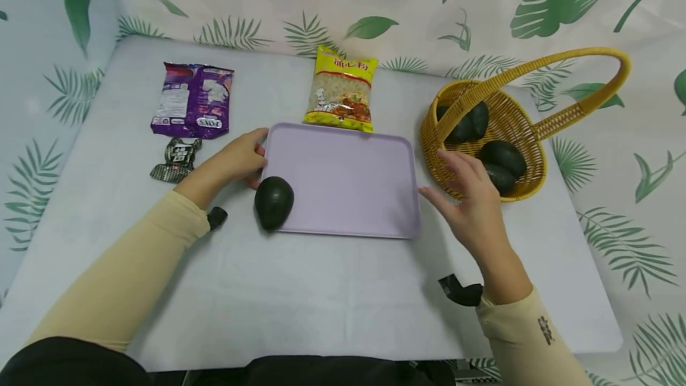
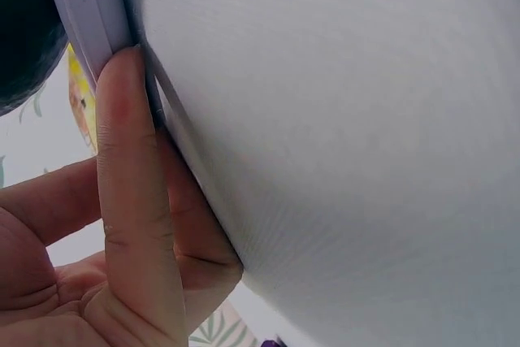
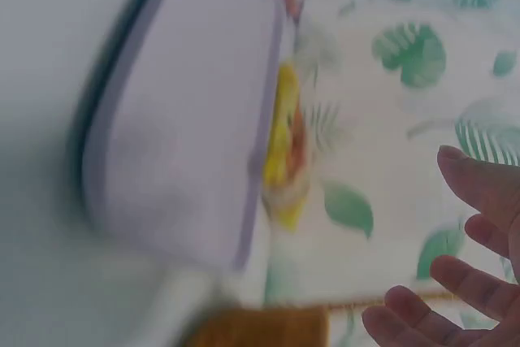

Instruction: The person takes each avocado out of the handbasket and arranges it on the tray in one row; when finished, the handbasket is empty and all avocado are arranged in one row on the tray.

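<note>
My left hand [image 1: 236, 158] holds the lilac tray [image 1: 348, 189] by its left edge. In the left wrist view one long finger [image 2: 134, 184] meets the rim and another is bent beside it near the table. A dark green avocado [image 1: 274, 202] lies over the tray's near left corner, partly past the edge. To the tray's right, my right hand [image 1: 471, 207] hovers with fingers spread and nothing in them. Its thumb is close to the tray's right edge. Behind it stands a yellow wicker basket [image 1: 530, 186] with several avocados [image 1: 502, 158] inside.
Behind the tray lies a yellow pasta bag [image 1: 342, 91]. At the back left are a purple snack bag [image 1: 194, 100] and a small black packet [image 1: 178, 159]. The basket's tall handle [image 1: 563, 121] leans out to the right. Leaf-patterned cloth rises behind the white table [image 1: 343, 296].
</note>
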Motion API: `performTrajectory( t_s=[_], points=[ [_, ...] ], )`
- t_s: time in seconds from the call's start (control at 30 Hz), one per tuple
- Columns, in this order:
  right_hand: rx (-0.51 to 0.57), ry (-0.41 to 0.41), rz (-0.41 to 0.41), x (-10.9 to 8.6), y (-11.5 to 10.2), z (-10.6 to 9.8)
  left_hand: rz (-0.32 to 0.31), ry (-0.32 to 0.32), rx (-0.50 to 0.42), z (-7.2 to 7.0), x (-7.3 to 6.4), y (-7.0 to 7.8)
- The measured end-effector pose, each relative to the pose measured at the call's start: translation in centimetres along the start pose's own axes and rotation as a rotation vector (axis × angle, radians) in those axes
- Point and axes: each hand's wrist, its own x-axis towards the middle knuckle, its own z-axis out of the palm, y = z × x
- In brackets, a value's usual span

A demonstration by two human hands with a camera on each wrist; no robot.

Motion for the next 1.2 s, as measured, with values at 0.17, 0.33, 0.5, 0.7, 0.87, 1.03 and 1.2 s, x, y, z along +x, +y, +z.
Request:
performTrajectory(
  t_s=[0.17,0.33,0.5,0.7,0.87,1.03,1.2],
  points=[
    [-0.094,0.026,0.092,0.0,2.2,-3.1,0.001,0.0,0.002,-0.1,0.1,-0.1],
    [-0.209,-0.056,0.099,0.8,5.8,-6.0,-0.004,-0.002,0.0,-0.1,0.1,-0.2],
    [-0.305,-0.262,-0.012,1.8,9.9,-7.7,-0.01,-0.007,-0.001,-0.2,0.1,-0.2],
    [-0.317,-0.513,0.064,2.8,12.6,-8.5,0.001,-0.009,-0.001,-0.1,0.0,-0.1],
    [-0.34,-0.618,0.142,3.4,13.2,-8.5,0.003,-0.009,-0.002,-0.1,-0.2,0.0],
    [-0.363,-0.681,0.217,4.0,13.6,-8.3,0.001,-0.01,-0.011,-0.1,-0.2,0.0],
    [-0.344,-0.717,0.297,4.5,13.7,-8.3,-0.002,-0.007,-0.011,-0.1,-0.2,0.0]
  ],
)
